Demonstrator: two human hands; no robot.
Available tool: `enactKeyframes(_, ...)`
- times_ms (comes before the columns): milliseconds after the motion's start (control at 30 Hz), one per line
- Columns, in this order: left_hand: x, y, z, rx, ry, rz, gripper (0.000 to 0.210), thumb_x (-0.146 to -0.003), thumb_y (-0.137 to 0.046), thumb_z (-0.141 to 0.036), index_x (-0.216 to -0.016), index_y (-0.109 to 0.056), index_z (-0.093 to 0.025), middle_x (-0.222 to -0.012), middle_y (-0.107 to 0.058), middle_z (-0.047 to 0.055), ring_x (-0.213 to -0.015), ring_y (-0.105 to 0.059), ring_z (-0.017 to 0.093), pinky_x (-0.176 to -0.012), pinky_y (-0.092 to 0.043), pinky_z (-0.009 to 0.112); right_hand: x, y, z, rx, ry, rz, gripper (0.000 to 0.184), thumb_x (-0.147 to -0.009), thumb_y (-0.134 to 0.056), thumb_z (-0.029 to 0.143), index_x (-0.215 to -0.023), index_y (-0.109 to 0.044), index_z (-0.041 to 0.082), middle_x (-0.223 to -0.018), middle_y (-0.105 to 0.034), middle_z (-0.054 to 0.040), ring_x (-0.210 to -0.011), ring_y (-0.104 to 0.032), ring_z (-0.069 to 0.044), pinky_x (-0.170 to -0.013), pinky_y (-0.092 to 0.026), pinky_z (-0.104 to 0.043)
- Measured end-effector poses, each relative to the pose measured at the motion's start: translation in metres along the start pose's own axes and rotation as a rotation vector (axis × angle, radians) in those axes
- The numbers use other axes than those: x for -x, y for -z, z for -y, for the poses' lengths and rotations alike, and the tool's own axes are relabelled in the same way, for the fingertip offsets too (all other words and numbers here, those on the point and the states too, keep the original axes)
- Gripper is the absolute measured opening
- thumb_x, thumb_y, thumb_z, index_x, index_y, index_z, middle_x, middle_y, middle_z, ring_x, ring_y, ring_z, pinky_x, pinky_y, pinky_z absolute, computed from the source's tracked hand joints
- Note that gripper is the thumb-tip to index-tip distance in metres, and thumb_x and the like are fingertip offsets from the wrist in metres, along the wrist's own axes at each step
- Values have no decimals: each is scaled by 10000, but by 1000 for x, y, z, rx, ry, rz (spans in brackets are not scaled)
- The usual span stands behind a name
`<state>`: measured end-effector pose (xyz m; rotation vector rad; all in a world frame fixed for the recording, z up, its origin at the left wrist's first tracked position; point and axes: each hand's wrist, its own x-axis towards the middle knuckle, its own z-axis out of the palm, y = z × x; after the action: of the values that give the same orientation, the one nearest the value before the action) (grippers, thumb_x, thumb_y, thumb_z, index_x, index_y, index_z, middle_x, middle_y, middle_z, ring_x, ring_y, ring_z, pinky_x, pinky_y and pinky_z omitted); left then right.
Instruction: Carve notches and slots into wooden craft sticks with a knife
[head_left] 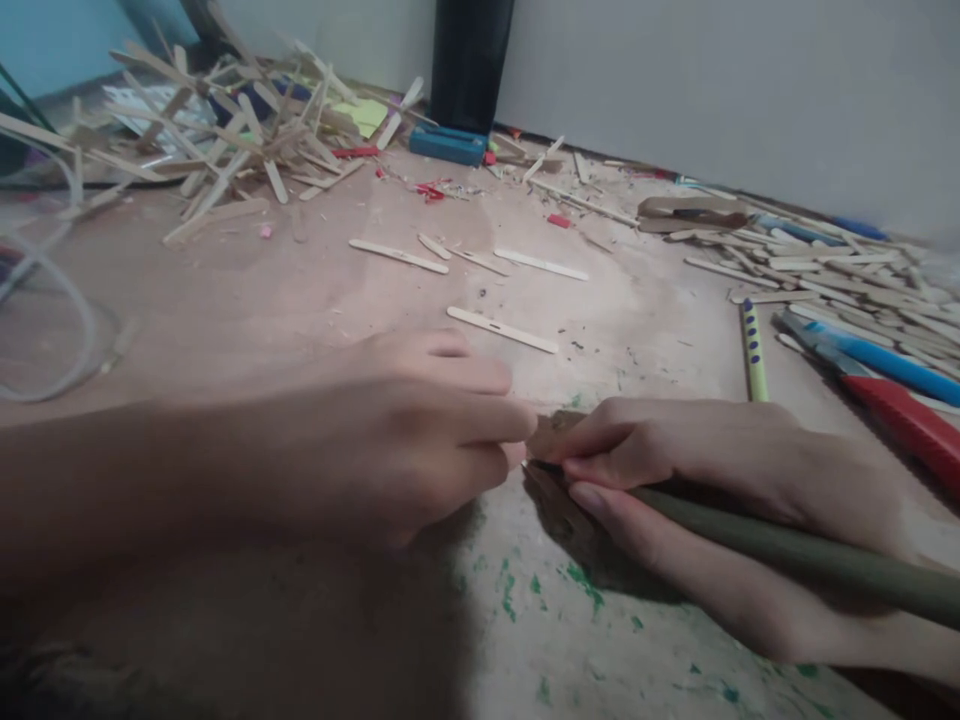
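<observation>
A slender, pen-like tool (780, 552) with a dull olive-green shaft and a dark, narrow tip is held over a pale work surface (292, 285) flecked with green marks. The tip is pointed left, near the fingertips of the left hand (420, 430); the long axis is slanted from there down to the right edge. The shaft is clamped between thumb and fingers of the right hand (742, 475). The left fingers are bent close together; whether anything is pinched cannot be told.
</observation>
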<state>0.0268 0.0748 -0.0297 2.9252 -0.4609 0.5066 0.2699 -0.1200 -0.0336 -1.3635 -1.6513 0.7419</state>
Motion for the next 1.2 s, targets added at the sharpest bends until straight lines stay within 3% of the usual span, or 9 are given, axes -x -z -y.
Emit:
enactKeyframes(67, -1, 0, 1, -4, 1, 2, 485, -1301, -522, -159, -903, -794, -221, -1008, -784, 33, -850, -615, 234, -831, -493, 427, -4, -2, -1, 21, 29, 34, 188, -1105, -1023, 361, -998, -879, 304, -1025, -909, -99, -921, -925, -310, -743, -779, -372)
enactKeyframes(167, -2, -2, 2, 3, -4, -8, 463, -1285, -558, -160, -895, -803, -206, -1028, -787, 34, -873, -626, 229, -832, -511, 422, -2, -6, -5, 38, 122, 46, 221, -1187, -789, 180, -1008, -817, 308, -991, -906, -65, -869, -919, -265, -741, -759, -354)
enactKeyframes(400, -2, -3, 2, -17, -11, -40, 433, -1283, -594, -164, -917, -826, -185, -1012, -761, 14, -862, -627, 204, -826, -480, 390, 5, -4, -9, 38, 151, 40, 233, -1168, -763, 111, -1115, -803, 335, -1093, -933, -40, -843, -930, -239, -761, -769, -333)
enactKeyframes(533, -3, -3, 1, -20, -15, -44, 411, -1281, -600, -157, -945, -835, -185, -1036, -791, 27, -865, -647, 216, -810, -506, 416, 5, -5, -7, 21, 73, -6, 112, -1136, -933, 306, -1054, -875, 355, -1054, -929, -89, -890, -942, -337, -690, -788, -415)
enactKeyframes(667, -4, -4, 1, -48, -14, -17, 438, -1291, -558, -149, -964, -843, -211, -1029, -808, 43, -882, -682, 237, -841, -549, 431, 6, -10, -4, -10, -44, -23, 321, -967, -1136, 585, -978, -908, 360, -999, -901, -124, -933, -934, -407, -622, -774, -454)
enactKeyframes(900, -4, -1, -3, -42, -15, -14, 477, -1324, -523, -112, -987, -852, -189, -1015, -786, 36, -905, -648, 246, -872, -525, 448, 1, -5, 3, 9, -37, -6, 358, -961, -1135, 628, -956, -907, 352, -997, -898, -134, -937, -929, -403, -624, -772, -451)
enactKeyframes(967, -5, 0, -4, -58, -22, -7, 485, -1330, -514, -111, -980, -841, -187, -1012, -775, 41, -894, -622, 251, -851, -498, 461, -1, -1, 5, 17, -39, -3, 314, -987, -1126, 572, -959, -907, 349, -993, -904, -131, -930, -932, -397, -636, -781, -450)
enactKeyframes(1067, -6, -2, -5, -70, -18, -32, 469, -1316, -536, -109, -943, -810, -188, -993, -750, 43, -843, -564, 248, -772, -422, 475, -2, 5, 8, 32, -4, 13, 170, -1122, -975, 331, -972, -894, 331, -993, -917, -110, -940, -944, -359, -734, -819, -444)
enactKeyframes(1200, -6, -6, -3, -44, -20, -50, 437, -1306, -561, -134, -950, -811, -178, -1000, -750, 49, -824, -560, 237, -762, -402, 463, -2, 7, 7, 102, 78, 36, 257, -1186, -786, 152, -999, -868, 307, -1098, -959, -95, -972, -962, -301, -836, -834, -413)
